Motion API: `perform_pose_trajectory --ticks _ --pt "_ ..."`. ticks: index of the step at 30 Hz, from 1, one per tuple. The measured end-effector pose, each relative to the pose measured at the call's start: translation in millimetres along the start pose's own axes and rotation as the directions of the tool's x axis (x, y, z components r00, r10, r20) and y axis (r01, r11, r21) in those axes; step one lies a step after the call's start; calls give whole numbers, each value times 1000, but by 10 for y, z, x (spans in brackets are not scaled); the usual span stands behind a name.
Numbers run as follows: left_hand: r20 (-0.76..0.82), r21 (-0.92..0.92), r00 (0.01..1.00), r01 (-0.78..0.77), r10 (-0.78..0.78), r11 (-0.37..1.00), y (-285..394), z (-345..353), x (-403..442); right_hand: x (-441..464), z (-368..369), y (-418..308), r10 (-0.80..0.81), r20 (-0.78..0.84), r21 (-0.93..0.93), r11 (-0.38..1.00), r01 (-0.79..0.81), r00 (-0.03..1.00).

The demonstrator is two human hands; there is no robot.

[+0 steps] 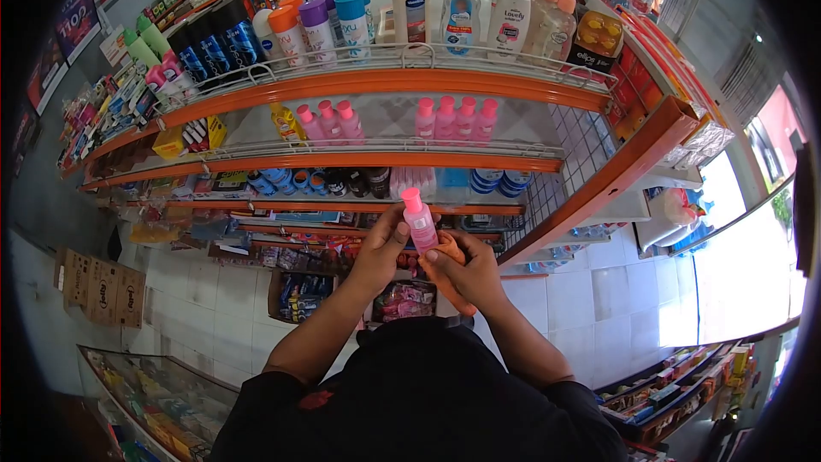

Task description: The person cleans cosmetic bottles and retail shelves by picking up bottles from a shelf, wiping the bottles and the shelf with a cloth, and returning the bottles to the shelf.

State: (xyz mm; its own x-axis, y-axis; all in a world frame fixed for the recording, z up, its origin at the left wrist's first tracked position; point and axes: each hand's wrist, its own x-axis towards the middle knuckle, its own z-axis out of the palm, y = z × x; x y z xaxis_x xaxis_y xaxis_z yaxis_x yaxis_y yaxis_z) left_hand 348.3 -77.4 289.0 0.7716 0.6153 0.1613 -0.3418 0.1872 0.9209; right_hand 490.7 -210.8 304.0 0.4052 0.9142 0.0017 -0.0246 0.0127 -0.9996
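Observation:
A small pink bottle (420, 224) with a pink cap stands nearly upright between my hands, in front of the shelves. My left hand (382, 248) grips it from the left, its thumb toward me and its fingers partly hidden behind the bottle. An orange cloth (453, 293) is bunched in my right hand (473, 274), which presses it against the bottle's lower right side. Similar pink bottles stand on the shelf ahead in two groups, a left group (328, 122) and a right group (457, 120). A yellow bottle (286, 123) is beside the left group.
An orange-edged shelf rack (359, 85) with wire rails spans the front. Its top tier carries spray cans (351, 21) and lotion bottles (510, 13). Boxes of packets (301, 295) sit low before me. A cardboard carton (101, 289) lies left; a glass case (162, 385) stands lower left.

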Motion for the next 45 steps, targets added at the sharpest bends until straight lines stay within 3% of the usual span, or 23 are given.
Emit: perform_pose_trajectory --ticks 3,6,10,15,18,21,22,24,27,34,40,45 --pt "6 -21 999 35 -35 999 90 47 4 20 10 35 -38 -23 -15 999 38 999" --pt "68 35 997 -34 32 999 26 -25 30 53 -51 74 -18 26 60 998 17 999" --pt "135 -16 989 56 -54 998 85 -121 19 79 -193 192 114 178 253 954 -158 977" --pt "245 29 950 195 -196 980 199 -209 53 73 -232 270 191 357 530 764 -367 914" --pt "291 39 937 188 -191 981 331 -196 95 47 -186 184 196 375 585 707 -396 906" --pt "86 81 996 24 -31 996 412 -174 190 62 -177 112 215 304 451 826 -339 928" --pt "52 252 997 -74 63 965 494 -199 262 66 -183 126 216 288 417 849 -325 933" --pt "32 567 965 -232 260 790 709 -265 469 61 -208 186 220 256 341 891 -301 941" --pt "-22 795 888 -263 459 546 913 -234 759 8 -228 229 239 234 304 903 -305 942" --pt "-13 931 876 -165 482 325 786 -339 1374 -80 -255 201 214 229 298 914 -277 950" --pt "-70 962 925 -36 374 269 680 -376 1629 -140 -371 262 219 183 275 924 -264 958" --pt "-59 956 945 -39 322 290 560 -486 1713 -147 -427 382 221 151 242 937 -253 964"
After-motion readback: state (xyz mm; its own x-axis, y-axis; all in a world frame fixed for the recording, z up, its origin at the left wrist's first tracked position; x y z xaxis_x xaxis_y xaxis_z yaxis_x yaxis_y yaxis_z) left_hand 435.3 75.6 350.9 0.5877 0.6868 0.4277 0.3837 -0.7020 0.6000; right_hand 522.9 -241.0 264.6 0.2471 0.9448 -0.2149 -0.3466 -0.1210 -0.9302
